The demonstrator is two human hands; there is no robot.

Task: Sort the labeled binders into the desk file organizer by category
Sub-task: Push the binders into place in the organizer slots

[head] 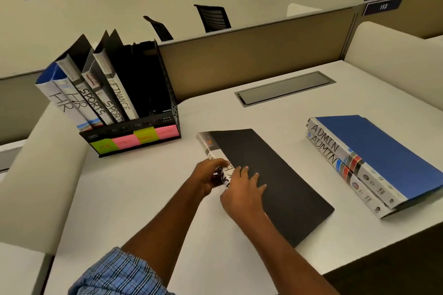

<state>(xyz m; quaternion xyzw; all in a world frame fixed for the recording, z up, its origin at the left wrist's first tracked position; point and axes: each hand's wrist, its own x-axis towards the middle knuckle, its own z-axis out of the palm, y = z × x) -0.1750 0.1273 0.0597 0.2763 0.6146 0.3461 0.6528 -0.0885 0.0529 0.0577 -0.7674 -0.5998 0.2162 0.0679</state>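
Observation:
A black binder [271, 182] lies flat in the middle of the desk, its white spine facing left with "FINANCE" partly hidden by my fingers. My left hand [208, 176] grips that spine from the left. My right hand [242, 189] rests on the cover and curls over the spine edge. At the back left stands the black mesh file organizer [165, 93], holding two HR binders [64, 100], two SPORTS binders [96, 100] and one FINANCE binder [119, 93]. Its rightmost slot is empty. Two ADMIN binders [359, 165] with blue covers lie stacked at the right.
Green and pink sticky labels [136, 140] mark the organizer's front. A metal cable hatch [285, 88] is set into the desk behind the black binder. Beige partition walls [251, 55] enclose the desk at the back and sides. Black chairs show beyond.

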